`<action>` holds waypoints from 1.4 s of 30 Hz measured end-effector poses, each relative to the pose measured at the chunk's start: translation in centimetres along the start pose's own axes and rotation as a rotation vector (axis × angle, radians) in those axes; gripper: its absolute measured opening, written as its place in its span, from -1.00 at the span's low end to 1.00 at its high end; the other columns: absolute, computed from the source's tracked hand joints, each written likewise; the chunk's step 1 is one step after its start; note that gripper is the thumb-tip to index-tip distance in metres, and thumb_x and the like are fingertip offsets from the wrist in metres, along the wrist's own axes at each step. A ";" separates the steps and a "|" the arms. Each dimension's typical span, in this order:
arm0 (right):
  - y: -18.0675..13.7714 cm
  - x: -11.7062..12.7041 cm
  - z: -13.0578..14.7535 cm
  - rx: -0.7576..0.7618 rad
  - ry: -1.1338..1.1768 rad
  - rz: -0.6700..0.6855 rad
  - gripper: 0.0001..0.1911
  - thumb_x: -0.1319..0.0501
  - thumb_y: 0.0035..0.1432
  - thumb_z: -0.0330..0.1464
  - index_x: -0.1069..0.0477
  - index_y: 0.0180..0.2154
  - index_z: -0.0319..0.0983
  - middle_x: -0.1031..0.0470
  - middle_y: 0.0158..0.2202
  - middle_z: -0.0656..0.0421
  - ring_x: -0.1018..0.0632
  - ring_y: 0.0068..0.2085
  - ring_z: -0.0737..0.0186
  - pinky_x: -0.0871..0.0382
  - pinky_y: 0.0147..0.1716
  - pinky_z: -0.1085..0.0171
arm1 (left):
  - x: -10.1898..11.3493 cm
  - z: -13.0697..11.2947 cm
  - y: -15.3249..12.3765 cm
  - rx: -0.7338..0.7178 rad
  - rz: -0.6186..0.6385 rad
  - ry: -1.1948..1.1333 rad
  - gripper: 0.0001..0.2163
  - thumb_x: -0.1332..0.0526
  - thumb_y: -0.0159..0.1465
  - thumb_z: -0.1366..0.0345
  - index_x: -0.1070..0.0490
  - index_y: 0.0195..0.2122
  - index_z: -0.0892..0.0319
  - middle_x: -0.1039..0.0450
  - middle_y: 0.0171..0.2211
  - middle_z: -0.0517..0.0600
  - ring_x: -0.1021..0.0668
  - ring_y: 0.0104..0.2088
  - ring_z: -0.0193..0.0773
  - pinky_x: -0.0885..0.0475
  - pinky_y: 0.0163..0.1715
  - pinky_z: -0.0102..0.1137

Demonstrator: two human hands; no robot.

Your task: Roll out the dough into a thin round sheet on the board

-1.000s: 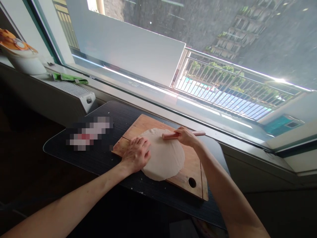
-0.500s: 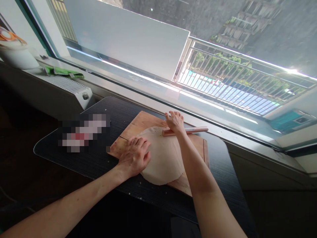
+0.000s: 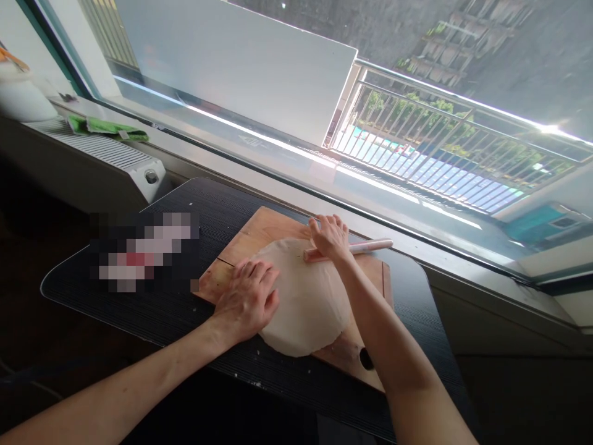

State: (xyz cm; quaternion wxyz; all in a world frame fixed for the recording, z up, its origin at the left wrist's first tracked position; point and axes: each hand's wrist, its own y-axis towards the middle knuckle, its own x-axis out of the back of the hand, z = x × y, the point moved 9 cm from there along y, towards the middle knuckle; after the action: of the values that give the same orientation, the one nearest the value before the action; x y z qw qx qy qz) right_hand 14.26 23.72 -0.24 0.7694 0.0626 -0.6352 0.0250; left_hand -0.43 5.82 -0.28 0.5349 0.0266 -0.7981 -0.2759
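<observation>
A round, thin sheet of dough (image 3: 306, 303) lies on a wooden cutting board (image 3: 264, 225) and reaches past its near edge. My right hand (image 3: 330, 236) rests palm down on a rolling pin (image 3: 370, 246) at the dough's far side, fingers stretched out beyond the pin rather than wrapped round it. At the left side of the dough, my left hand (image 3: 250, 293) lies palm down over the dough's edge and the board, its fingers loosely bent and its thumb apart. What is under both palms is hidden.
The board sits on a dark table (image 3: 213, 194) beside a window. A pixelated item (image 3: 143, 253) lies on the table's left part. A white radiator (image 3: 102, 154) with a green cloth (image 3: 111, 128) and a white pot (image 3: 23, 93) stands at the left.
The right hand and the pin have shifted slightly nearer. The view has moved a little, and a dark hole in the board's near right corner now shows. Left hand stays at the dough's edge.
</observation>
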 end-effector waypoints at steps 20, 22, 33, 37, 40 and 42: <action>4.3 0.3 1.6 -0.111 0.042 -0.023 -0.44 0.16 0.42 -0.12 -0.34 0.19 -0.27 -0.28 0.28 -0.11 -0.18 0.33 -0.10 0.01 0.27 -0.15 | 0.0 0.0 -0.1 -0.001 0.005 0.009 -0.76 -0.10 0.31 0.33 -0.41 -0.03 0.20 -0.45 -0.02 0.16 -0.44 0.04 0.01 -0.25 0.18 0.03; 3.4 0.3 1.4 -0.098 0.045 -0.013 -0.45 0.16 0.42 -0.12 -0.35 0.18 -0.25 -0.31 0.27 -0.09 -0.19 0.33 -0.09 -0.02 0.26 -0.14 | 0.0 0.0 0.0 0.002 0.002 0.006 -0.75 -0.10 0.31 0.33 -0.41 -0.02 0.20 -0.45 -0.02 0.15 -0.44 0.04 0.01 -0.24 0.19 0.03; 1.9 0.2 0.8 -0.095 0.062 0.017 -0.46 0.15 0.42 -0.11 -0.36 0.18 -0.20 -0.31 0.29 -0.06 -0.17 0.34 -0.10 0.00 0.27 -0.13 | -0.1 0.0 0.0 -0.003 0.012 -0.003 -0.75 -0.11 0.30 0.34 -0.42 -0.03 0.21 -0.44 -0.02 0.17 -0.45 0.03 0.02 -0.25 0.18 0.03; 4.1 -0.2 1.8 -0.103 0.076 0.060 -0.42 0.17 0.42 -0.11 -0.34 0.19 -0.30 -0.28 0.28 -0.16 -0.17 0.33 -0.14 0.00 0.25 -0.17 | -0.1 0.0 -0.1 -0.005 0.012 0.008 -0.75 -0.10 0.31 0.33 -0.41 -0.02 0.22 -0.45 -0.02 0.16 -0.45 0.03 0.01 -0.24 0.18 0.03; 0.5 -0.2 0.5 -0.047 0.057 0.070 -0.48 0.13 0.41 -0.11 -0.40 0.14 -0.18 -0.37 0.24 -0.04 -0.20 0.32 -0.07 -0.02 0.26 -0.10 | 0.0 0.0 0.0 0.011 0.014 -0.008 -0.75 -0.11 0.30 0.34 -0.42 -0.03 0.19 -0.45 -0.03 0.15 -0.45 0.03 0.01 -0.24 0.19 0.04; -2.1 0.1 -0.7 -0.030 0.043 0.047 -0.52 0.11 0.41 -0.13 -0.42 0.12 -0.11 -0.41 0.22 0.03 -0.19 0.33 -0.03 -0.01 0.27 -0.06 | 0.0 -0.1 0.0 0.016 0.014 -0.015 -0.75 -0.11 0.29 0.35 -0.43 -0.04 0.19 -0.45 -0.03 0.15 -0.44 0.03 0.01 -0.24 0.19 0.05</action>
State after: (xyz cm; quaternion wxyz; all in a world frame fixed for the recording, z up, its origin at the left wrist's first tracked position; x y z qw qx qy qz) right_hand 15.20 21.76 -0.36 0.7831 0.0356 -0.6199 0.0349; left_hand -0.37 5.82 -0.22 0.5307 0.0231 -0.8044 -0.2660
